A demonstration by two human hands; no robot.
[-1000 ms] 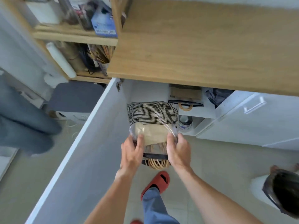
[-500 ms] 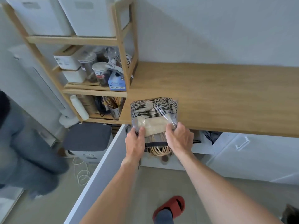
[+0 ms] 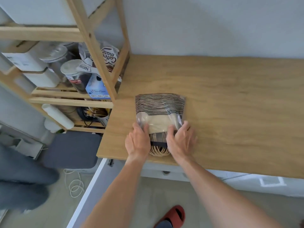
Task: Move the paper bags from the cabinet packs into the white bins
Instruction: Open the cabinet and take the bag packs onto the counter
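A clear plastic pack of paper bags [image 3: 159, 111], black-striped at the far end and plain beige nearer me, lies flat on the wooden countertop [image 3: 230, 99]. Cord handles [image 3: 159, 149] stick out of its near end by the counter's front edge. My left hand [image 3: 137, 142] grips the pack's near left corner. My right hand [image 3: 181, 140] grips its near right corner, fingers curled onto the plastic. No white bin shows clearly; a white box shape sits at the top left of the shelf, mostly cut off.
A wooden shelf unit [image 3: 98, 51] stands left of the counter with jars, white boxes and a blue carton. The open white cabinet door [image 3: 92, 191] hangs below the counter. A grey stool [image 3: 70, 148], a coiled cord and another person's legs [image 3: 21, 178] are on the left.
Both hands lifted the pack out of the cabinet below and up onto the countertop, where it now lies flat. The view has tilted upward from the cabinet to the counter.
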